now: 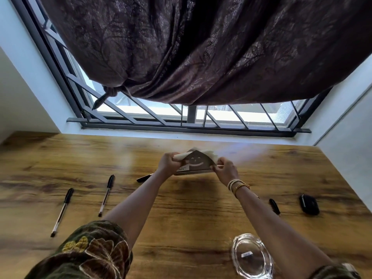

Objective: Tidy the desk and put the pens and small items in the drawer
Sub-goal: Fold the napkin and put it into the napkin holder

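A triangular metal napkin holder with a cut-out smiling face stands on the wooden desk, white napkins showing at its top. My left hand grips its left side and the napkins. My right hand pinches its right lower corner. Two black-capped clear pens lie at the left. A third pen is partly hidden behind my left forearm. Another black pen lies right of my right forearm. No drawer is in view.
A small black case lies at the right of the desk. A clear glass ashtray sits near the front edge under my right arm. A barred window and a knotted dark curtain are behind the desk.
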Tool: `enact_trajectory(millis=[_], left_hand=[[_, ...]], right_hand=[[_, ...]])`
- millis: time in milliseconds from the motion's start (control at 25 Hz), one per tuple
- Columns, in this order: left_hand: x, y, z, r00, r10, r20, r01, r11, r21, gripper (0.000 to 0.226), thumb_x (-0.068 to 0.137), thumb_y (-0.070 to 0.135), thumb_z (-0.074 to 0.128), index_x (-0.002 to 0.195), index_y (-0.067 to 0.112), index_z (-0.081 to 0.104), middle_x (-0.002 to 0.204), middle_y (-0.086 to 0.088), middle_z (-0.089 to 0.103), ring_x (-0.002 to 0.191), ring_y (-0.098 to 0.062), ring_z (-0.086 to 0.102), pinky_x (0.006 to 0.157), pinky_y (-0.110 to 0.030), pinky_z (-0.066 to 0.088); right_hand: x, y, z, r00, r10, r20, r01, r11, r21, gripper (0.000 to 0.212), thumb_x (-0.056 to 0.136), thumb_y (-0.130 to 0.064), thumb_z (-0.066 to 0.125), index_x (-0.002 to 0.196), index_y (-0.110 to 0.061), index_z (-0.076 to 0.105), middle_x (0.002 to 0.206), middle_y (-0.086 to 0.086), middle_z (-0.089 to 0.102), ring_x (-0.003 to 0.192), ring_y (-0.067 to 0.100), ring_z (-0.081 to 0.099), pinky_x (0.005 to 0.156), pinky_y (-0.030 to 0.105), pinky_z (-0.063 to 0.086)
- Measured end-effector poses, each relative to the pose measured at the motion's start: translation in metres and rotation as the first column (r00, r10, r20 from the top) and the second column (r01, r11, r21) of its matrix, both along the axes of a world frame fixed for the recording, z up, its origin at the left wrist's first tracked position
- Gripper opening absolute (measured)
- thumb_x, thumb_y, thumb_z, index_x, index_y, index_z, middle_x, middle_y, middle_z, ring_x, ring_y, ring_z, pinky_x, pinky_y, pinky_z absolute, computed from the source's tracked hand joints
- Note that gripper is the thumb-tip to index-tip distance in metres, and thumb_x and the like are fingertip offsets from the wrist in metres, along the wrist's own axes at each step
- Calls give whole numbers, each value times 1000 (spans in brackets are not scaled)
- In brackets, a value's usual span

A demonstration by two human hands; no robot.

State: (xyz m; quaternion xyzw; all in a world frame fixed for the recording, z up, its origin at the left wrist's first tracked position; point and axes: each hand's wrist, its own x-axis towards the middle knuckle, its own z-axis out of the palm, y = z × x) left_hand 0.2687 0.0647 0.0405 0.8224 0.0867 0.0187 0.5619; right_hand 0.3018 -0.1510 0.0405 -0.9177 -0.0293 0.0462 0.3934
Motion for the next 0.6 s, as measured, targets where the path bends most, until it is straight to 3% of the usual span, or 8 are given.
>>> enact_trajectory(millis=[120,240,400,600], left_hand=[[-23,8,5,989,138,-51,-146,968,-206,27,80,7,75,104,-2,69,87,-11,67,78,-22,63,63,-26,52],[-49,19,18,976,199,-87,-216,933,-288,24,81,6,74,103,2,67,80,-6,65,69,-16,62,50,-19,52],[-83,34,26,941,304,-146,-337,874,-351,26,81,15,77,103,8,66,79,-7,66,66,-20,64,47,-31,57],[-134,66,32,879,444,-172,-475,790,-388,25,81,20,77,101,8,67,85,-11,67,71,-23,65,56,-38,59]], right_hand=[[-9,17,1,995,-62,-74,72,988,139,28,84,-18,71,109,-9,62,96,1,65,87,21,62,78,31,51],[-18,38,-5,965,-69,-251,161,916,367,32,82,-15,71,110,-3,61,89,10,69,80,29,65,81,46,56],[-32,69,-13,958,-32,-286,157,890,429,36,75,-18,73,107,-2,65,91,14,71,81,30,66,84,52,56],[-67,110,12,939,122,-323,33,899,437,23,85,-9,68,105,2,65,82,12,67,63,19,64,67,32,59]])
